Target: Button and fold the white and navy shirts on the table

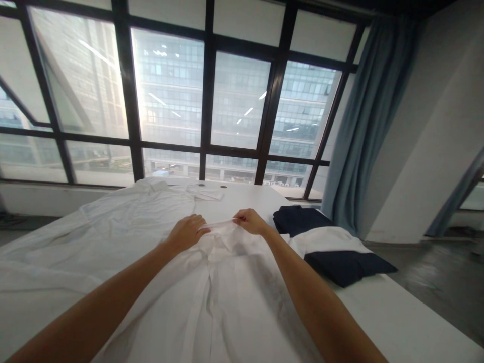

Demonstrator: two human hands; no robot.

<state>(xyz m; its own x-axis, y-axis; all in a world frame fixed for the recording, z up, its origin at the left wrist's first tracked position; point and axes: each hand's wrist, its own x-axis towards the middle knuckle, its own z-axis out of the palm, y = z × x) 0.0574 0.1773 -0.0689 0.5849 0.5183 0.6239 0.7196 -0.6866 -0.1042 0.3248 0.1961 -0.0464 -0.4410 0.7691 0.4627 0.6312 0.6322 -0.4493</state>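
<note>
Two bare forearms reach out from the near edge over a white shirt, wrinkled and spread flat on the white table, its placket running up the middle. At the far end of the shirt, the left hand and right hand are each closed in a pinch on the collar, holding it taut between them. To the right, near the table's right edge, lie folded dark and white clothes, with bare tabletop nearer the camera.

plain white shirt, white table, navy and white folded garments, grey-blue curtain, black window frame
</note>
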